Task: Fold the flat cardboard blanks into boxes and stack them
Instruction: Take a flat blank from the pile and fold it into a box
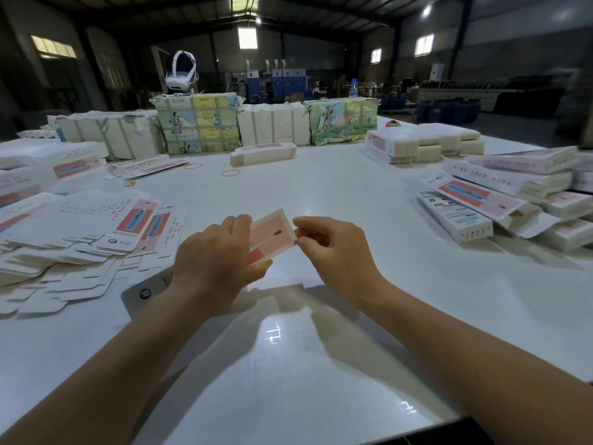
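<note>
A pink and white cardboard blank [272,236] is held up above the white table [321,364], its printed face towards me and most of its length hidden behind my hands. My left hand [215,264] grips it from the left with fingers curled round its edge. My right hand [330,248] pinches its right edge between thumb and fingers. A loose heap of flat blanks [80,239] lies on the table to the left. Folded boxes [500,200] are piled at the right.
Strapped bundles of blanks [199,123] stand in a row across the far side of the table, with a white headset [181,72] behind them. Smaller stacks [423,142] and rubber bands [230,172] lie mid-table. One flat blank [144,293] lies under my left forearm.
</note>
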